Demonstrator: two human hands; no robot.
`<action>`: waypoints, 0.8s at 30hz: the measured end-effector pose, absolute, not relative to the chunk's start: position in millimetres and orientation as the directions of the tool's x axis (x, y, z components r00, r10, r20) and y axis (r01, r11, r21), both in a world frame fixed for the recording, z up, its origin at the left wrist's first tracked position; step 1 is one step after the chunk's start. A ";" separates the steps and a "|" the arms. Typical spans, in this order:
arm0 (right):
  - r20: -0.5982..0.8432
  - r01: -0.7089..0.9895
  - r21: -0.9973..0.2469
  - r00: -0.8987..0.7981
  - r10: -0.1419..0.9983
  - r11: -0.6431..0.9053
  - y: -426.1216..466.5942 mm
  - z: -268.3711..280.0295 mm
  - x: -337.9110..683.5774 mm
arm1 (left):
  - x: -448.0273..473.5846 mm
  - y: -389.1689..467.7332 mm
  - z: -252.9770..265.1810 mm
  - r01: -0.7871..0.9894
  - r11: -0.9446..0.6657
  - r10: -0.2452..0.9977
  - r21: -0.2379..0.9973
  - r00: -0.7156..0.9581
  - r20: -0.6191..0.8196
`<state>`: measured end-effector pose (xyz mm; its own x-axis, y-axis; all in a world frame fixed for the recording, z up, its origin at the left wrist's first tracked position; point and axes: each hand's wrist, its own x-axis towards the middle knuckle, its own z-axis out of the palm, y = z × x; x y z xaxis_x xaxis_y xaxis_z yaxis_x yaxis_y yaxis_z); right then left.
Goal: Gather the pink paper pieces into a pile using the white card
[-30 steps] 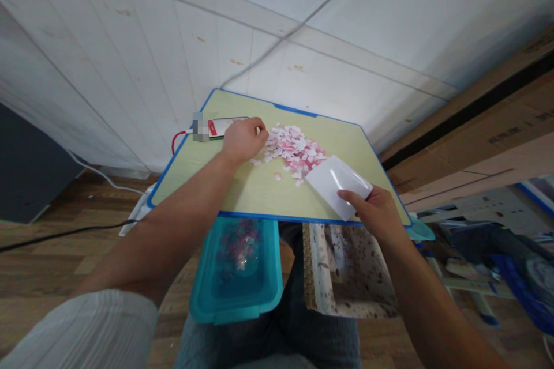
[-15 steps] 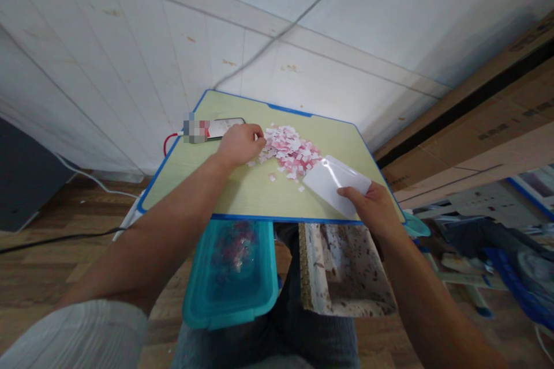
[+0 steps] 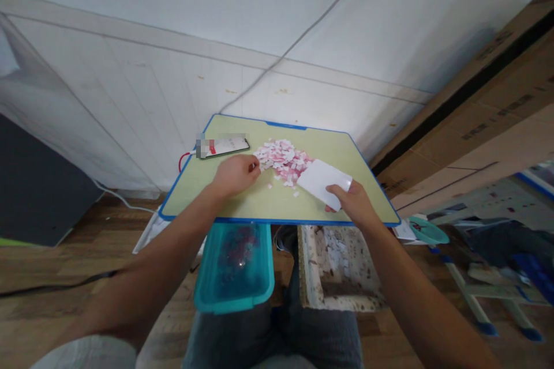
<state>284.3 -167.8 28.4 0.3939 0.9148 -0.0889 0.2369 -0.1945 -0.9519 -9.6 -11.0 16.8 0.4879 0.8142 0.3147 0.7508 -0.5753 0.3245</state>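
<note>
left hand (image 3: 235, 175) at the left edge of a pink-and-white scrap pile (image 3: 282, 157) mid-worktop (image 3: 246, 204), fingers (image 3: 253, 166) curled, cannot tell if gripping a scrap, right hand (image 3: 351, 199) grasping a white card (image 3: 321, 177) at the pile's right, phone (image 3: 229, 145) beyond the left hand

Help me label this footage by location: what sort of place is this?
Probably a makeshift indoor workspace, perhaps a home or small workshop: a blue-edged table by a white wall bears a pile of pink-and-white pieces, and cardboard boxes stand nearby.
</note>
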 end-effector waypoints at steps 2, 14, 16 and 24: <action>-0.081 0.182 -0.968 0.423 0.903 -0.172 -170.9 21.4 289.5 | -24.2 -29.0 15.9 0.736 -0.621 0.779 0.268 0.543 0.315; -0.017 0.121 -0.989 0.496 0.868 -0.089 -175.7 2.3 290.9 | -66.7 -74.1 3.3 0.813 -0.553 0.806 0.180 0.469 0.361; -0.010 0.132 -0.987 0.503 0.864 -0.089 -178.4 5.2 288.7 | -64.9 -75.4 3.5 0.839 -0.514 0.827 0.178 0.429 0.364; 0.036 0.211 -0.974 0.496 0.868 -0.081 -185.2 14.0 283.5 | -65.4 -71.6 -4.2 0.842 -0.517 0.820 0.153 0.436 0.372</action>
<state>283.5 -185.2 14.0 0.4960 0.8676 0.0355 0.2108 -0.0806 -0.9742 -65.4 -71.6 -4.2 0.4356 0.8196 0.3722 0.8421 -0.5171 0.1531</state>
